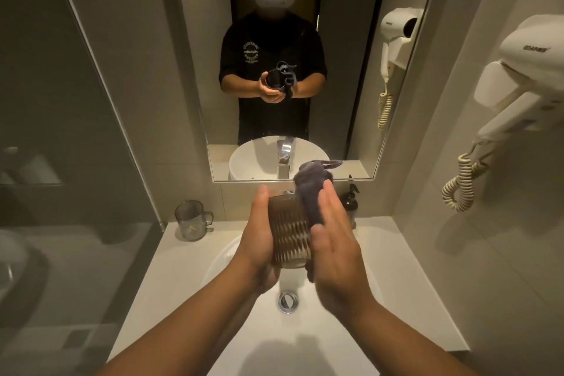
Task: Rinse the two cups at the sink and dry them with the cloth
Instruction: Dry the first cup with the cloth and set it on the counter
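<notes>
Above the sink, fingers hold the cup, cloth alongside.

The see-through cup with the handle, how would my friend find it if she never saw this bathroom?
Start at the white sink below the big mirror. Look at the counter's back left corner, by the glass shower wall: the clear cup stands there alone, upright. Unlike the brown ribbed cup held in the hands, it is see-through and has a side handle.
</notes>
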Demonstrator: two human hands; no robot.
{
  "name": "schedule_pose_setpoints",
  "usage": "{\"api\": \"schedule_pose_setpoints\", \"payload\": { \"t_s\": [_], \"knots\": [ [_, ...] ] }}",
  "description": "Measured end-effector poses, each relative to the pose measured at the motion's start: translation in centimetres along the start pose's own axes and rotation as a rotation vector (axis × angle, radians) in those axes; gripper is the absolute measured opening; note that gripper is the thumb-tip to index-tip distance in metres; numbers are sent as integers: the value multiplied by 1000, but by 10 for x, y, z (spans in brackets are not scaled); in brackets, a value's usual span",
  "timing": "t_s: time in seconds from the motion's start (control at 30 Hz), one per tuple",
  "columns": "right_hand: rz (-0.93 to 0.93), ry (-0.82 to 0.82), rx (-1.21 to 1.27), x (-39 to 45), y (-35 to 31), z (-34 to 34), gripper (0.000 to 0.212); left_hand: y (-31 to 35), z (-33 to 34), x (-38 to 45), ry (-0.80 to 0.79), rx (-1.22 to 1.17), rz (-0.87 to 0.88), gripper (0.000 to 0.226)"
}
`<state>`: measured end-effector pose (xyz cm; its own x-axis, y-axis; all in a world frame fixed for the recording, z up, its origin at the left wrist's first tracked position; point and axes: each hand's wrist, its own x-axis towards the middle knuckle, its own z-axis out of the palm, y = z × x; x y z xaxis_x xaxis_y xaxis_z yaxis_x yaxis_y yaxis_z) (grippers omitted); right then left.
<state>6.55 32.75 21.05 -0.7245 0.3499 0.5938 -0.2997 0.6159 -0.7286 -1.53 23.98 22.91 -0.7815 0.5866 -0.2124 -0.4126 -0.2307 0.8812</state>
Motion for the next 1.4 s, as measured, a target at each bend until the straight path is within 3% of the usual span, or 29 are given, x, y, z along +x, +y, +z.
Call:
{"api": "schedule_pose_setpoints", "payload": {
  "t_s": [0.07,0.1,0.17,0.27,0.33,0.5,0.63,0.73,0.8,0.87,1.0,1.07,1.3,1.4],
  "knots": [
    [202,-60,303,5,-2,-4,50,4,-3,-1,-15,-8,-11,79],
    [226,-59,320,7,-1,-5,50,7,-3,-1,-5,0,-7,78],
    [213,-22,210,7,0,-4,53,10,1,1,77,42,19,73],
    [151,51,11,6,3,0,58,7,8,7,320,128,179,50],
    [81,77,-83,7,2,0,54,6,10,5,369,185,253,49],
    [-36,141,-205,5,4,4,53,1,14,-6,87,280,285,63],
    [-171,106,-287,-4,0,8,53,4,10,-6,24,152,146,71],
    [-14,44,-34,-2,-1,3,48,8,1,-7,-21,91,-5,71],
    [183,-9,189,3,0,-1,52,10,-5,-7,-35,57,-41,77],
    [226,-13,198,8,-2,-2,54,13,-3,-7,-18,40,-30,77],
    [120,43,-14,10,-7,1,48,12,3,1,225,142,111,58],
    [26,47,-125,10,-6,2,48,10,5,1,265,145,152,55],
    [-84,57,-237,7,2,6,55,5,4,1,13,194,148,66],
    [30,30,-17,7,1,3,51,6,1,2,3,151,85,64]
  ]
}}
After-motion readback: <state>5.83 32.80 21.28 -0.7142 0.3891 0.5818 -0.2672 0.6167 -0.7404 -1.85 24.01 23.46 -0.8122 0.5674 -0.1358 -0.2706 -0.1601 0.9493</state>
